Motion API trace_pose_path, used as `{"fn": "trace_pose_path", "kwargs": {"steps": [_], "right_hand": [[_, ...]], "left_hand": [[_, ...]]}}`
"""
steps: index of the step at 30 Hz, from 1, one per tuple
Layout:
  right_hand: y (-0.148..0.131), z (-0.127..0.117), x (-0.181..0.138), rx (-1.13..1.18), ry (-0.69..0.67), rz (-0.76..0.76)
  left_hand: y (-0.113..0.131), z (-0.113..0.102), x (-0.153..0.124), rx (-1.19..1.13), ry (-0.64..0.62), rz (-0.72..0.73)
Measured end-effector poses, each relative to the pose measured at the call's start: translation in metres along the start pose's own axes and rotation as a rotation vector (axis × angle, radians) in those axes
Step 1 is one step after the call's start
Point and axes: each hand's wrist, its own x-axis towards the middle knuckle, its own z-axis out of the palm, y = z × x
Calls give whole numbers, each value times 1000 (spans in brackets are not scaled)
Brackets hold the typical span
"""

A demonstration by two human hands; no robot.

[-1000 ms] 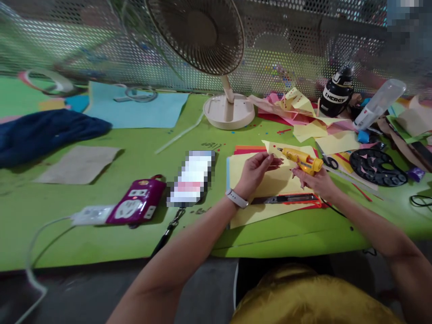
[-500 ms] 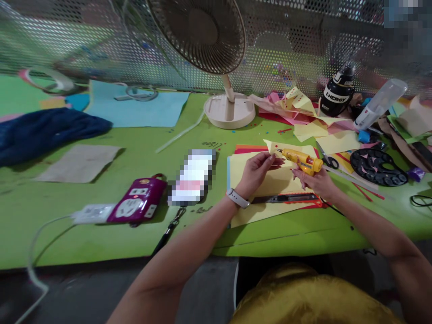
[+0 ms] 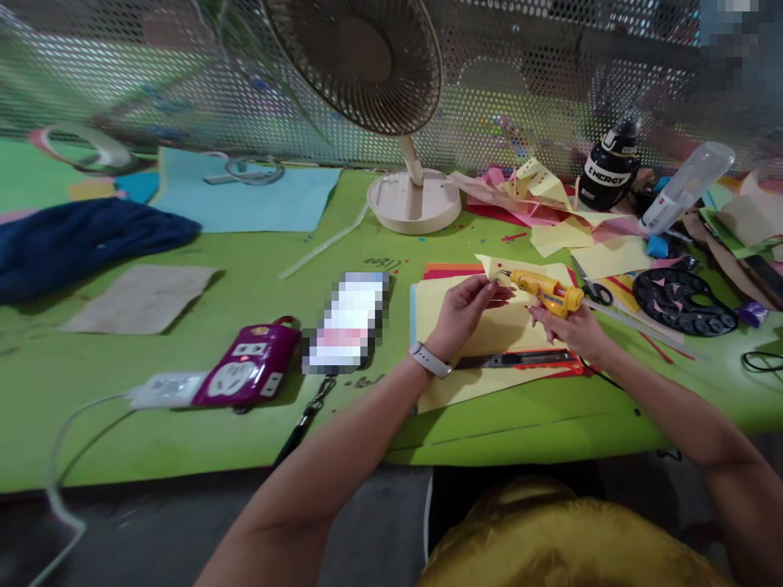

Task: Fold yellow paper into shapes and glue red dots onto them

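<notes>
My right hand is wrapped around a yellow glue gun, its nozzle pointing left. Close to that nozzle, my left hand pinches a small piece of pale yellow paper that bears a red mark. Whether the nozzle touches the paper I cannot tell. Both hands are above a stack of yellow paper sheets, with red, orange and blue edges showing beneath. A utility knife with an orange edge lies across the stack, below my hands.
A phone and a purple power strip lie to the left. Behind stands a fan. Paper scraps, scissors, a black palette, a black bottle and a clear bottle crowd the right.
The view has shifted very slightly. My hands, the glue gun and the paper piece keep the same position relative to each other.
</notes>
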Motion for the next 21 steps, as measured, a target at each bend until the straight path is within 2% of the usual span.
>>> {"fn": "trace_pose_path", "kwargs": {"steps": [8,21], "right_hand": [[-2,1,-1,35,2,17],[0,1,-1,-33,-4,0]], "left_hand": [[-1,-1,0,14,-13,7],[-2,-1,1,26,-10,24]]}}
